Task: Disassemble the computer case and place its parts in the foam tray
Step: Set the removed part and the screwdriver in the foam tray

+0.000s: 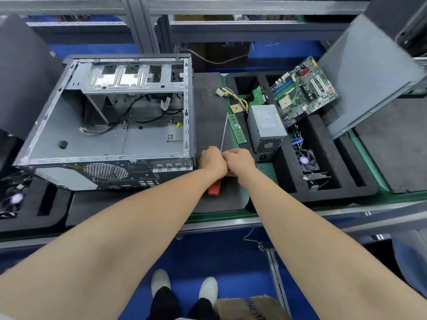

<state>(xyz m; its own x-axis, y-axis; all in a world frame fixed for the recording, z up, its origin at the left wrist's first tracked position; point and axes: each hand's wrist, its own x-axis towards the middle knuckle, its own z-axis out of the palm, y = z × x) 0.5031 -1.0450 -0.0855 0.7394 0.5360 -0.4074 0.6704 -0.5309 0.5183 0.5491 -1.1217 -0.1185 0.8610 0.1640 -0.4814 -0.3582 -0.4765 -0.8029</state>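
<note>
The open computer case (104,125) lies on its side at the left, mostly gutted, with loose cables inside. To its right the black foam tray (328,144) holds a motherboard (305,91), a power supply (265,125) and fans (307,159). A RAM stick (237,129) lies beside the tray. My left hand (212,161) and my right hand (239,161) are curled into fists, knuckles touching, just right of the case's near corner. Nothing shows inside either fist. Under them a red-handled screwdriver (215,188) lies on the mat, its shaft pointing away from me.
A grey side panel (369,72) leans at the right behind the tray. A small square chip (236,108) and a wire bundle (233,94) lie near the tray's left edge. Another foam tray (46,204) with a fan sits at the near left.
</note>
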